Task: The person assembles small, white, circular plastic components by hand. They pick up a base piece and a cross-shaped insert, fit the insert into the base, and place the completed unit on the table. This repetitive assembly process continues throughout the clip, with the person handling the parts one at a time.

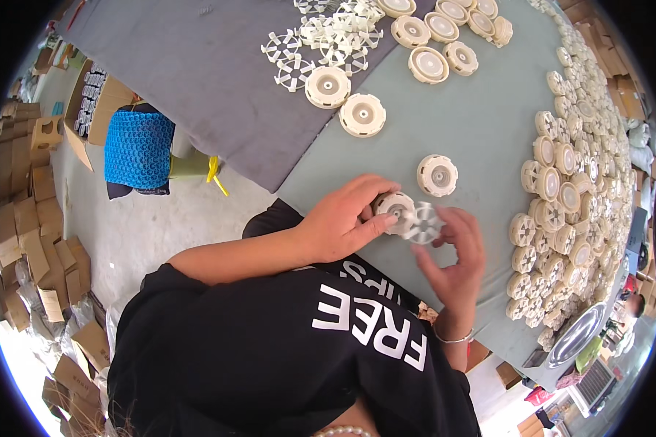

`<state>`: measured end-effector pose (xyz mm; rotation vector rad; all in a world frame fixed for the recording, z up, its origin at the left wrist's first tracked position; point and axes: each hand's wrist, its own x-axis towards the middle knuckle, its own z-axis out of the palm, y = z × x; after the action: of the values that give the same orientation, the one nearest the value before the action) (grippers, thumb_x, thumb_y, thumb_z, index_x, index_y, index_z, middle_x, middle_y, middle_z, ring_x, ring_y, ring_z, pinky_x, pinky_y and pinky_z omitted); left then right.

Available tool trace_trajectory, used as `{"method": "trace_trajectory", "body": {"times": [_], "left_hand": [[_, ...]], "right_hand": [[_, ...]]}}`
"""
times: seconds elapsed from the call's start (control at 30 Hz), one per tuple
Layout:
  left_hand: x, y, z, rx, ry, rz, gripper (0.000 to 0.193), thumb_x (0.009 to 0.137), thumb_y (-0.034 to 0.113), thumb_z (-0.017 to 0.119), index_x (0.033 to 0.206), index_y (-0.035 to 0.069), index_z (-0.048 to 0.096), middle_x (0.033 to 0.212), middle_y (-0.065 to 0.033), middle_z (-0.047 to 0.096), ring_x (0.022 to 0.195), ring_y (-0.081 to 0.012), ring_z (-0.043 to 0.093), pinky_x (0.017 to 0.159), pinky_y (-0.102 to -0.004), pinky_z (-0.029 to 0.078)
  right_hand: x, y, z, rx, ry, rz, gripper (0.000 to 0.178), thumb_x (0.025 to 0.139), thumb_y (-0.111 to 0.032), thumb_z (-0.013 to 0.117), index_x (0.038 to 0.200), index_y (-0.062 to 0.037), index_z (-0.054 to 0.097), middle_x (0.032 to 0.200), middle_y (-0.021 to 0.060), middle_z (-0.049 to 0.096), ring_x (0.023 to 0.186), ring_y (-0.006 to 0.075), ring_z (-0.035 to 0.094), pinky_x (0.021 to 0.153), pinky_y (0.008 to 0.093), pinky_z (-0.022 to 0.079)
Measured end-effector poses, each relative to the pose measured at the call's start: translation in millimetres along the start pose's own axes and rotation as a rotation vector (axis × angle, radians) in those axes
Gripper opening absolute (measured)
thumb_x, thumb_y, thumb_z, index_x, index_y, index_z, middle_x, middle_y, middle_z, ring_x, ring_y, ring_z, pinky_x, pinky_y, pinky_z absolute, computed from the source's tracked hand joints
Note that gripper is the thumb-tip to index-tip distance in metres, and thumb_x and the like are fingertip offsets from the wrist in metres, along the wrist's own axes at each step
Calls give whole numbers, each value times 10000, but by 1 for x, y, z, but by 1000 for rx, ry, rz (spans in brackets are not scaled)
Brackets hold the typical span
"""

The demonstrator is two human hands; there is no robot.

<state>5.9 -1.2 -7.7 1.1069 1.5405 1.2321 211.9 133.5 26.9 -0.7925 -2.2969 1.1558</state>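
Observation:
My left hand (339,224) grips a round cream plastic housing (395,210) between thumb and fingers, its recessed face turned up. Beside it, my right hand (458,251) has its fingertips at the rim of a white spoked plastic ring (423,224). The ring is smeared by motion and overlaps the housing's right edge; whether the two touch I cannot tell. Just beyond my hands another cream housing (437,175) lies face up on the green cloth (386,156). Farther off are two more, one housing (362,115) and another housing (328,87).
A tangle of white spoked rings (335,36) lies at the far edge on a grey cloth (197,65). Several housings (428,65) sit to its right. Stacked cream parts (561,197) crowd the table's right side. A blue-covered seat (140,149) and cardboard boxes (47,240) stand at left.

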Motion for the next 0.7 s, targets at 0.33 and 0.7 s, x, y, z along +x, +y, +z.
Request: {"method": "trace_trajectory", "body": {"times": [0.33, 0.7], "left_hand": [[7, -6, 4, 122, 53, 54, 439, 972, 107, 729, 1394, 61, 621, 1287, -108, 620, 796, -171, 633, 721, -318, 551], [40, 6, -90, 632, 561, 54, 535, 871, 150, 831, 1378, 132, 659, 1413, -88, 617, 843, -203, 680, 717, -324, 577]], "right_hand": [[5, -12, 31, -160, -112, 75, 576, 823, -82, 876, 1365, -44, 685, 1280, 135, 660, 1003, 276, 722, 795, 345, 622], [31, 12, -68, -639, 164, 5, 549, 813, -93, 867, 1326, -21, 686, 1361, 186, 646, 1181, 369, 686, 967, 449, 589]]}}
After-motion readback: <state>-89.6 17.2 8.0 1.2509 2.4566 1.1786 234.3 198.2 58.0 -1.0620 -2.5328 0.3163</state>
